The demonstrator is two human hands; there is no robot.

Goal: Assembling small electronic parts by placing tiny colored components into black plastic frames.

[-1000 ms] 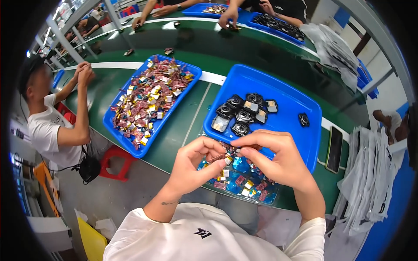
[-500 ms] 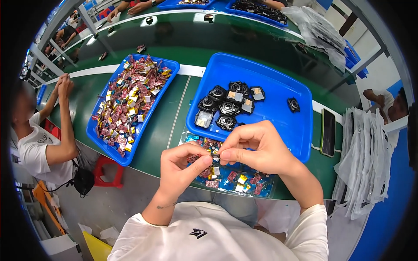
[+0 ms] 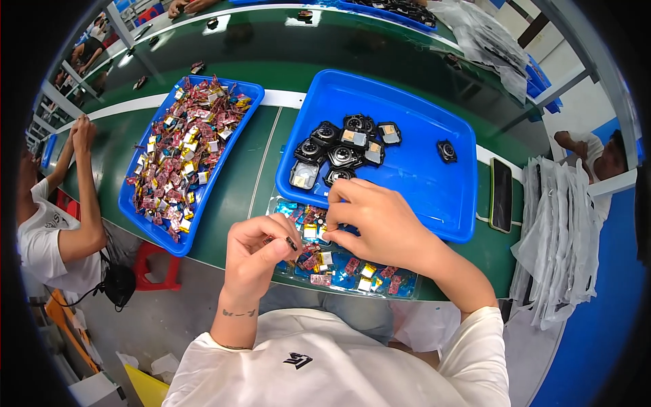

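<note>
My left hand (image 3: 261, 254) is closed in a pinch on a small dark component (image 3: 291, 243). My right hand (image 3: 376, 220), fingers curled with nothing clearly held, reaches leftward to it, the two nearly touching. Both work above the clear tray (image 3: 400, 285) at the desk (image 3: 237, 183) edge, just below the blue tray (image 3: 420, 169).

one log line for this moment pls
left hand: pinching small dark part | right hand: over clear tray | blue tray: black round parts

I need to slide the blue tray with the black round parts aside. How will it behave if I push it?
The blue tray looks like rigid plastic with a raised rim, so it should slide flat without tipping. The black round parts lie loose in a pile and a jolt would probably scatter them. It seems light, being mostly bare.
</note>
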